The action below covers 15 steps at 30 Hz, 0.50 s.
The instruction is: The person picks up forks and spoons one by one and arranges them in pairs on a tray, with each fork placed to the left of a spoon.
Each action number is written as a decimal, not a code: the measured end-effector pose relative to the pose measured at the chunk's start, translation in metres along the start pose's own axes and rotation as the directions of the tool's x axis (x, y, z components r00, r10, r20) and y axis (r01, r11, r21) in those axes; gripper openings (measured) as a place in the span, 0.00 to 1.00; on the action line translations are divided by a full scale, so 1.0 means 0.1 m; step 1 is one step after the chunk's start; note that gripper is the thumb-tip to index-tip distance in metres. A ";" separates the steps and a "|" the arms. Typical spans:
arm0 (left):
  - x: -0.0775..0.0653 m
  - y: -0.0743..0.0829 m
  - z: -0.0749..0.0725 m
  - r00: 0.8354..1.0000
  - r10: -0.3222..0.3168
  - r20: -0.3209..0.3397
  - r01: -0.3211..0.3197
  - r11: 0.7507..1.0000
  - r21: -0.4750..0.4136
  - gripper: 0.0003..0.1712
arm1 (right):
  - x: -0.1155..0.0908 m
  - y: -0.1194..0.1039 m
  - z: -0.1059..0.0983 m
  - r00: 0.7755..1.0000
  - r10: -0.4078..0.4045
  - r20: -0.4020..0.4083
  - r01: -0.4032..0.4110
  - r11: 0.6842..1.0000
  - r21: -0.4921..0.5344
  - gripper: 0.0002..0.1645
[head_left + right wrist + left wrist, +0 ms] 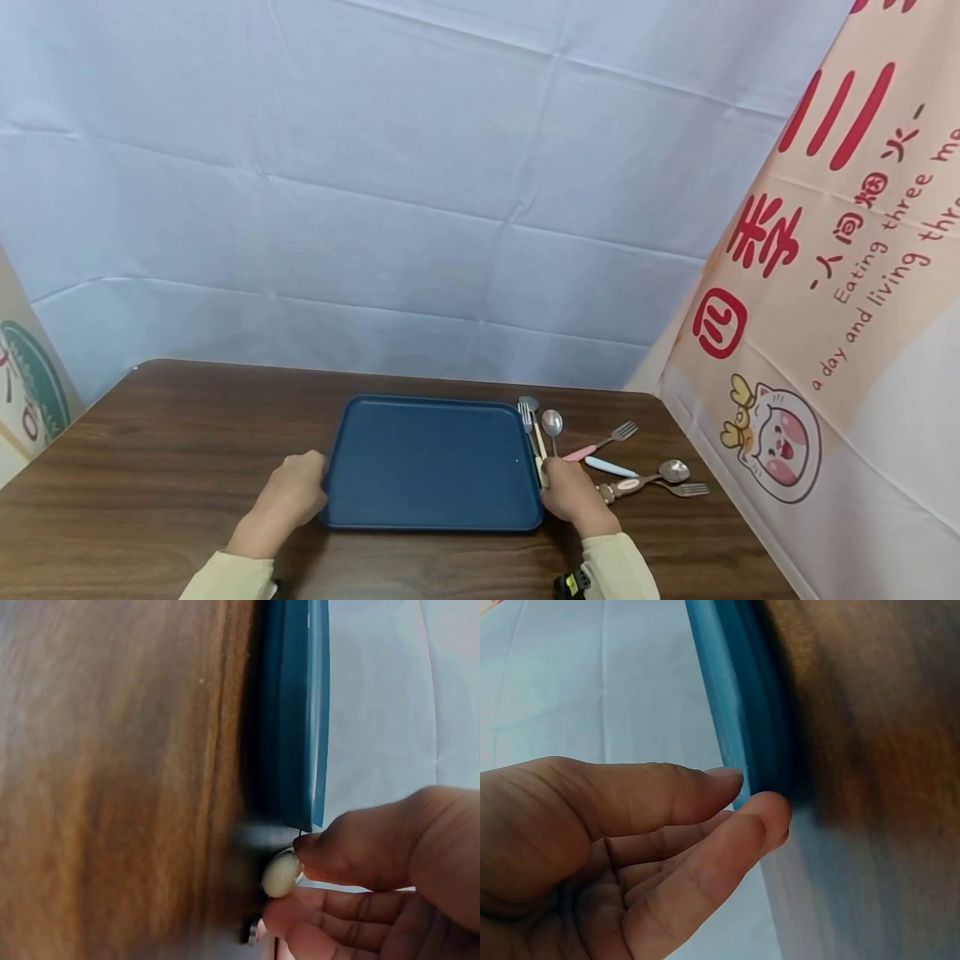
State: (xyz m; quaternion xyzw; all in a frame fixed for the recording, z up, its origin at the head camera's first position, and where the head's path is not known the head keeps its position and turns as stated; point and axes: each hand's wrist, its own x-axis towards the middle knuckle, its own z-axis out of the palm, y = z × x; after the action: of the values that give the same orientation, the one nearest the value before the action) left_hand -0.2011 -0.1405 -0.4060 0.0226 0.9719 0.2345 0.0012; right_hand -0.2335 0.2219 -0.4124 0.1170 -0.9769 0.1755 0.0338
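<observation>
A dark blue rectangular tray (435, 462) lies on the wooden table in the head view. At its left edge my left hand (292, 487) pinches the tray's rim (739, 742), thumb against one side and fingers against the other. On the opposite edge, near the front corner, is my right hand (573, 496), its thumb at the tray rim (315, 750) and its fingers curled in. A cream handle end (281, 875) shows between that thumb and the fingers. A fork (527, 417) and a spoon with cream handles lie along the tray's right side, partly hidden by this hand.
Right of the tray lie more pieces of cutlery: a spoon (552, 423), a pink-handled fork (622, 432), a light blue handle (611, 467), a brown-patterned spoon (673, 472) and another fork (690, 490). Pale cloth (375, 208) hangs behind the table, and a printed banner (847, 275) borders the right.
</observation>
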 end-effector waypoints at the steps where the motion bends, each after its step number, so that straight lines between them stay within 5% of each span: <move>1: 0.00 0.00 0.00 1.000 0.000 -0.001 0.000 1.000 0.004 0.09 | 0.00 0.00 0.00 1.000 0.005 -0.003 -0.005 1.000 -0.001 0.06; 6: 0.00 -0.01 0.01 1.000 0.010 -0.017 -0.010 1.000 0.021 0.15 | 0.03 0.01 0.02 0.999 0.033 -0.013 -0.033 0.999 -0.025 0.12; 15: -0.01 -0.01 0.04 0.999 0.032 -0.019 -0.032 0.999 0.021 0.10 | 0.05 0.04 0.05 0.994 0.106 0.003 -0.106 0.994 -0.034 0.06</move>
State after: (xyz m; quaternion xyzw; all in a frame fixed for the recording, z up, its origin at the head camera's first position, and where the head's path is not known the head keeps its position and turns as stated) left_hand -0.2002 -0.1398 -0.4107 0.0359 0.9737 0.2247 -0.0121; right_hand -0.2396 0.2223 -0.4176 0.0649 -0.9846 0.1603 0.0241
